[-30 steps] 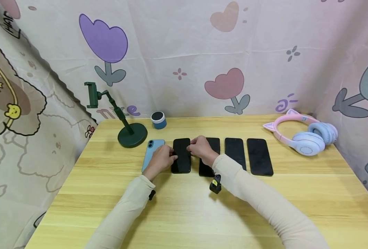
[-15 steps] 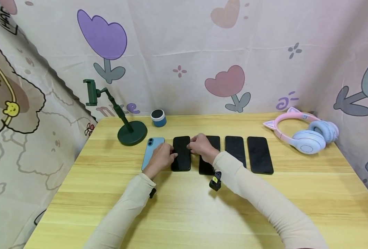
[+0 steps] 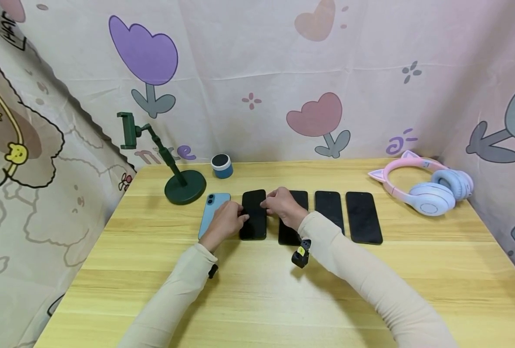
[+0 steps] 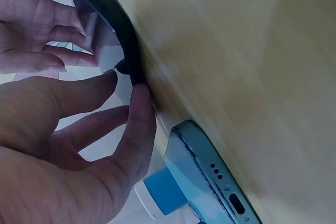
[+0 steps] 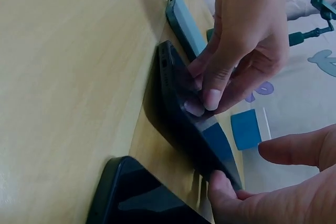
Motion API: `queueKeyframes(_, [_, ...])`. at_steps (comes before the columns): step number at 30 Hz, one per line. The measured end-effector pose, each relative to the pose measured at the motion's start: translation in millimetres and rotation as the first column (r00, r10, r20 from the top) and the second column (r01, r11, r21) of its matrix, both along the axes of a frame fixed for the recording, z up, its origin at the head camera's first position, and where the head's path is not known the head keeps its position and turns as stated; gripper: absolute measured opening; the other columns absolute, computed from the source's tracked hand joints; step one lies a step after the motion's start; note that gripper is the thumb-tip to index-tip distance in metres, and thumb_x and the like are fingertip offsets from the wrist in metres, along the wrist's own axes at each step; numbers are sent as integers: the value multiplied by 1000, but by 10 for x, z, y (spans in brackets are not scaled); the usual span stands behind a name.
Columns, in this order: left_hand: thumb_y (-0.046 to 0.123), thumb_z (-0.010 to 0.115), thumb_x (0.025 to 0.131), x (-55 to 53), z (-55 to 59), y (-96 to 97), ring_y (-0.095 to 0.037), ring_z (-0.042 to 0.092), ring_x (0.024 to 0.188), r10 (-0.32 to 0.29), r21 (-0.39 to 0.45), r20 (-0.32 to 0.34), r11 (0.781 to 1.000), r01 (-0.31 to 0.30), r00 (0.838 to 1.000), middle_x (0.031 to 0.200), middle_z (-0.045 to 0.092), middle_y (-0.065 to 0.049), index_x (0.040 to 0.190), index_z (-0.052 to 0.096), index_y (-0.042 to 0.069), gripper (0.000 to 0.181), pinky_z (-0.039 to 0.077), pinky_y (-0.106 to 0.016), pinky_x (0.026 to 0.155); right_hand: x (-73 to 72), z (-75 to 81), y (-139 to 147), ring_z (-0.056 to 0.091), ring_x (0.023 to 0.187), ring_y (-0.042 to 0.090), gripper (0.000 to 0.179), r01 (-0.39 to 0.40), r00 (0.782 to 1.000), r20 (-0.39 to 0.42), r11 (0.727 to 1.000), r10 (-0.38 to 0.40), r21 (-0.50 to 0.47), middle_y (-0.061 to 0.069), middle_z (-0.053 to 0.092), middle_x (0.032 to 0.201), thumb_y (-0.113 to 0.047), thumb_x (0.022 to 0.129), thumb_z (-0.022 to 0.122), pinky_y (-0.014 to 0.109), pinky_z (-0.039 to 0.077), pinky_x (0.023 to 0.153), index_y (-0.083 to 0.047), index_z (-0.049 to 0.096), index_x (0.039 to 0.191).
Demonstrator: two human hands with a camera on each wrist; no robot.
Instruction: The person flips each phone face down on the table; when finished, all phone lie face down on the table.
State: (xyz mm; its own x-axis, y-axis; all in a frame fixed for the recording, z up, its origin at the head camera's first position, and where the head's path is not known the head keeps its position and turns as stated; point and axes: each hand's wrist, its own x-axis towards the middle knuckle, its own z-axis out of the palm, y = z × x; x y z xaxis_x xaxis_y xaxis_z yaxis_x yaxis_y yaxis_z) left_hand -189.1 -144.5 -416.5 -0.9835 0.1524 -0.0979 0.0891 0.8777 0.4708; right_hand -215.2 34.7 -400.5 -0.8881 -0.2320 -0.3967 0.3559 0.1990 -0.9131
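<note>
A black smartphone lies screen up between both hands. My left hand holds its left edge with thumb and finger, as the left wrist view shows close up. At the opposite edge, fingers of my right hand hook the phone's side, while the thumb stands apart above the screen in the right wrist view. There the phone's body tilts, with a shadow beneath it. To its left is a light blue smartphone, back up, partly behind the left hand. Another black smartphone lies beneath the right hand, partly covered.
Two more black smartphones lie further right in the row. Pink and blue cat-ear headphones occupy the back right. A dark green phone stand and a small blue jar stand at the back left, before a printed curtain.
The black smartphone has shifted very slightly, its right side now looking a little raised and tilted. Both hands stay at its edges; the head view itself moved a little.
</note>
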Motion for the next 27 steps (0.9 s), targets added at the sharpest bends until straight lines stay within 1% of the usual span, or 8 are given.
queueKeyframes(3, [15, 69, 98, 4, -1, 0, -27, 57, 92, 1, 16, -5, 1000, -1, 1000, 101, 68, -15, 90, 75, 1, 17, 47, -42, 81, -13, -18, 7, 61, 116, 31, 51, 3, 1000, -1, 1000, -3, -28, 25, 42, 151, 1, 94, 62, 42, 48, 103, 14, 46, 141])
queueKeyframes(5, [15, 68, 99, 9, 1, 1, -26, 58, 91, -1, 31, -2, 1000, 1, 1000, 104, 69, -16, 95, 76, 0, 17, 48, -42, 81, -22, -19, 13, 61, 110, 26, 51, 9, 1000, 7, 998, -9, -56, 24, 40, 152, 3, 94, 59, 39, 50, 99, 14, 46, 142])
queueKeyframes(9, [15, 67, 99, 22, 11, 10, -24, 58, 83, -10, 67, 5, 998, 9, 1000, 96, 70, -13, 104, 77, -1, 19, 47, -40, 77, -34, -35, 24, 57, 93, 21, 48, 25, 999, 31, 995, -22, -92, 21, 44, 149, 8, 94, 52, 35, 49, 90, 11, 47, 142])
queueKeyframes(10, [15, 67, 99, 26, 13, 12, -24, 58, 81, -11, 74, 6, 997, 11, 1000, 94, 70, -12, 106, 77, -1, 20, 47, -40, 76, -36, -40, 29, 56, 92, 20, 48, 29, 999, 35, 994, -25, -106, 22, 45, 146, 10, 94, 51, 35, 49, 89, 11, 48, 142])
queueKeyframes(13, [16, 68, 99, 39, 8, 9, -24, 62, 86, -2, 98, 14, 995, 0, 1000, 101, 73, -13, 113, 75, -2, 24, 51, -42, 80, -38, -54, 43, 56, 91, 21, 45, 44, 998, 58, 984, -35, -171, 22, 52, 133, 12, 95, 46, 35, 49, 89, 12, 48, 140])
queueKeyframes(16, [17, 67, 100, 44, -6, 5, -25, 66, 97, 16, 118, 29, 993, -19, 999, 111, 73, -13, 119, 73, -2, 28, 53, -44, 87, -43, -58, 63, 59, 93, 21, 43, 56, 996, 81, 971, -38, -232, 23, 57, 123, 14, 96, 44, 34, 51, 91, 14, 48, 139])
queueKeyframes(20, [18, 68, 99, 54, -1, 16, -27, 68, 103, 25, 137, 26, 990, -28, 999, 111, 74, -12, 118, 73, -1, 28, 54, -45, 89, -44, -46, 92, 62, 95, 21, 43, 50, 995, 95, 962, -26, -268, 26, 60, 126, 14, 96, 44, 32, 52, 91, 13, 49, 138])
queueKeyframes(27, [20, 68, 99, 76, 49, 57, -26, 70, 100, 28, 162, 10, 986, -29, 1000, 110, 75, -11, 118, 74, 0, 28, 55, -44, 86, -33, -30, 123, 64, 95, 23, 44, 47, 995, 97, 950, -18, -308, 30, 59, 129, 17, 93, 44, 36, 52, 96, 13, 51, 136])
